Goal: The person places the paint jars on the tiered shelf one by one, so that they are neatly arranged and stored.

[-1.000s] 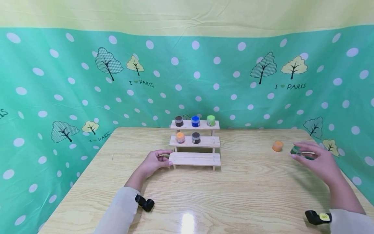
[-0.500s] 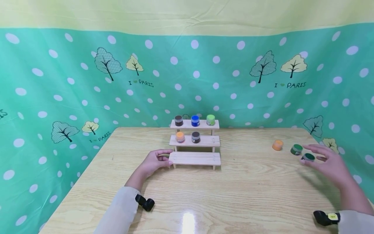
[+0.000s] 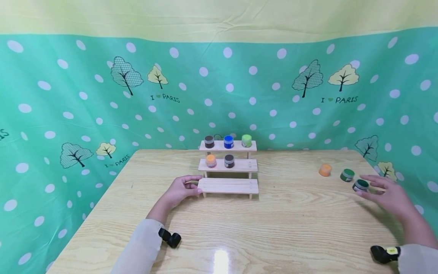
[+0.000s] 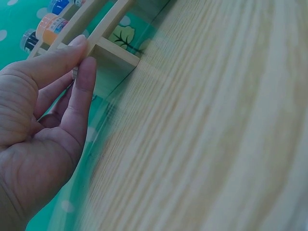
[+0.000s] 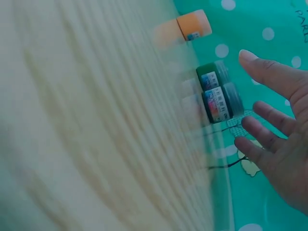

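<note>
My left hand (image 3: 180,191) pinches the left end of the lowest step of a three-step wooden rack (image 3: 227,186) between thumb and fingers. On the top step stand a dark brown paint jar (image 3: 209,142), a blue one (image 3: 229,142) and a light green one (image 3: 246,140). The middle step bears an orange paint jar (image 3: 211,161) and a black one (image 3: 229,161). At the right, my right hand (image 3: 390,196) has its fingers spread beside a dark green paint jar (image 3: 361,185). In the right wrist view that jar (image 5: 219,105) sits apart from the palm, near the fingertips.
Farther back stand a green paint jar (image 3: 347,175) and another orange one (image 3: 325,170), both on the wooden table (image 3: 280,228). A polka-dot green curtain (image 3: 191,95) closes off the back and sides.
My right hand has drawn back to the right and nearer to me from over the green jars, uncovering both. The left hand and rack have stayed in place.
</note>
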Demonstrator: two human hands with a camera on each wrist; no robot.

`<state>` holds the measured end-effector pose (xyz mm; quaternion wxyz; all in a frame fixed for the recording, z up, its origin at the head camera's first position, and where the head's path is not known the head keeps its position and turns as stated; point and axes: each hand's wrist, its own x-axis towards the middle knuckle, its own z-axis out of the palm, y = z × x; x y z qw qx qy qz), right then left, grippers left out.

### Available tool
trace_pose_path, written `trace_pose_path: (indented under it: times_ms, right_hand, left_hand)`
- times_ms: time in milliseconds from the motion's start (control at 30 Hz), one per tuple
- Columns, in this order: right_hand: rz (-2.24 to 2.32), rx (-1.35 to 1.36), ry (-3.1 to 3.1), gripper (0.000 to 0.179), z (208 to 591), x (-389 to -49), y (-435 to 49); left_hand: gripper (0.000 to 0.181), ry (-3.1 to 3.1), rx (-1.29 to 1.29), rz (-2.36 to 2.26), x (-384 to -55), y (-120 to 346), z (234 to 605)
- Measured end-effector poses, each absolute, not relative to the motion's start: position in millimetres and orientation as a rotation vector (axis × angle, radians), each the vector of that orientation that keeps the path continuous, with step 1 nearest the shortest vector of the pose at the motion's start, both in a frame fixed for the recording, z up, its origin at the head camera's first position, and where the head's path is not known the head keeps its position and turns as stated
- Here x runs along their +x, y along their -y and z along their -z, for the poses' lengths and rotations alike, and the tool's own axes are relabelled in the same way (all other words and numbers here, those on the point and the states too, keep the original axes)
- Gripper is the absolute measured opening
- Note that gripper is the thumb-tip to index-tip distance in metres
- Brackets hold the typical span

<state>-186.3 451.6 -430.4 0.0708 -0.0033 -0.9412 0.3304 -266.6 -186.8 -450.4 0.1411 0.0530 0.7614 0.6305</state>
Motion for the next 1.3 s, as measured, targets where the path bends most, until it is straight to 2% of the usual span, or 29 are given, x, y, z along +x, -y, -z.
trace_pose_path:
  times_ms: [467,867,1300]
  right_hand:
    - [-1.045,-0.112,2.845,0.079,444,-198,-462]
    - [-0.955,-0.116,2.827,0.069,447,-206,-463]
    - [-0.960,-0.186,2.838,0.072,445,-206,-458]
  left_hand:
    - [0.058,-2.200,0.150,-1.824,-267,187,452]
    - [0.058,-2.193,0.159,-1.832,-266,188,451]
    - [0.059,-2.179,0.161,-1.838,-266,188,451]
